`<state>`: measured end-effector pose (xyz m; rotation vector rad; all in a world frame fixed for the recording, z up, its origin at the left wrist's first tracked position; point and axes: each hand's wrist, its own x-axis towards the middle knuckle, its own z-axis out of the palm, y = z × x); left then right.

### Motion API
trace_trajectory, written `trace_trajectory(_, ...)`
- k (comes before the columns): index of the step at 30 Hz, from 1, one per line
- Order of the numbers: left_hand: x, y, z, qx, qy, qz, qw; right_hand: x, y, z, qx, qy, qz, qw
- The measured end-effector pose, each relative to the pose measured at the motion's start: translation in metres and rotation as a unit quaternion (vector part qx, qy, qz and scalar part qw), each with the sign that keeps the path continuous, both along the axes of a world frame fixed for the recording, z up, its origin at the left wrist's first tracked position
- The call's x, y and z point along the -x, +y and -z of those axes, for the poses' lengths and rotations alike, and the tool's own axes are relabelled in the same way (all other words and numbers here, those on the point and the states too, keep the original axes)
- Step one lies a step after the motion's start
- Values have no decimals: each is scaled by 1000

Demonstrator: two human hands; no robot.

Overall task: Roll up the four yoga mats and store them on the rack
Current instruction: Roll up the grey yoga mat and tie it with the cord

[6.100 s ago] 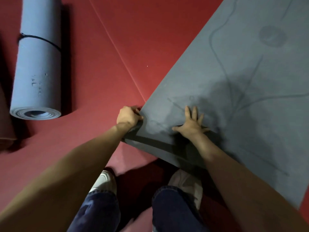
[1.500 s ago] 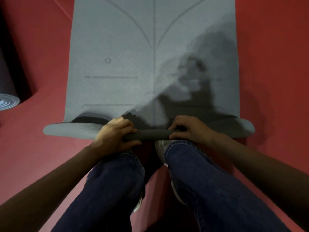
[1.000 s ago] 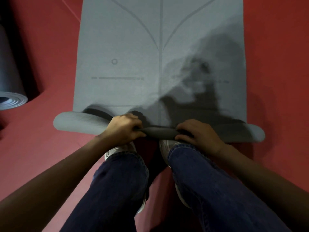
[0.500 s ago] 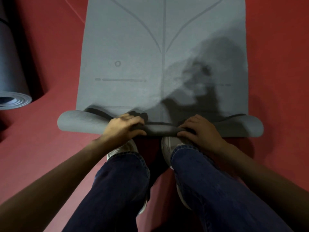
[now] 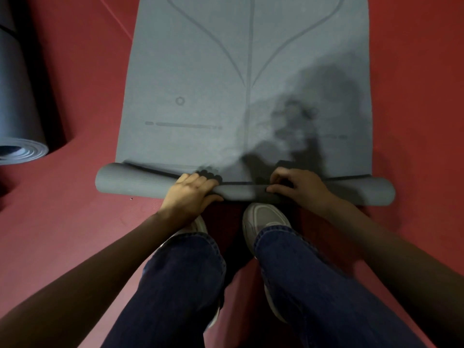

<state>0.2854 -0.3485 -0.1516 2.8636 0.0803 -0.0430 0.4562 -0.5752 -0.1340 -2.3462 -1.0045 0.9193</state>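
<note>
L hand [image 5: 191, 195] + R hand [image 5: 300, 189] grip part-rolled grey mat [image 5: 200, 79] | 2nd rolled mat [image 5: 17, 101] far L

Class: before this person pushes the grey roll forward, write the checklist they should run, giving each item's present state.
1. Grip: left hand and right hand hold the partly rolled grey foam yoga mat: ok.
2. Roll evenly tight: thinner between the hands, fatter at the ends: not ok.
3. Flat stretch ahead smooth, unobstructed: ok.
4. White shoes clear of the roll: cannot tell.
5. Finished grey rolled mat out of the path: ok.
</note>
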Motion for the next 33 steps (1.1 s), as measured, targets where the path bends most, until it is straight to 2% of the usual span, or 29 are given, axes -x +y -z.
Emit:
trace_trajectory(4,-10,6,-2,20,52,15,998,14,-7,9,-61,-163,-46,984)
trace_trajectory(6,-18,7,-8,42,89,7,995,18,-12,15,-81,-192,-55,976)
trace_trajectory(10,-29,10,-10,77,159,-25,984,13,-7,19,-3,-137,-29,990)
trace_trajectory(14,-28,14,-7,96,158,-78,980,-11,4,19,31,-60,-42,997)
trace_trajectory(19,-21,9,0,27,11,-37,999,-28,14,19,52,13,-35,998)
trace_trajectory(25,2,11,26,16,-23,-13,1000,-27,11,22,35,74,39,996)
trace_trajectory(26,2,11,28,23,-28,-21,999,-22,8,22,26,51,39,998)
trace_trajectory(28,-4,13,26,36,-21,-26,999,-9,1,29,-46,-80,14,996)
trace_trajectory(30,-12,16,23,45,-9,-21,999,9,-5,42,-126,-244,-9,962)
trace_trajectory(31,-15,18,22,49,-8,-21,999,19,-8,48,-145,-289,-1,946)
trace_trajectory(33,-20,22,19,68,1,-21,997,33,-14,58,-148,-322,30,935)
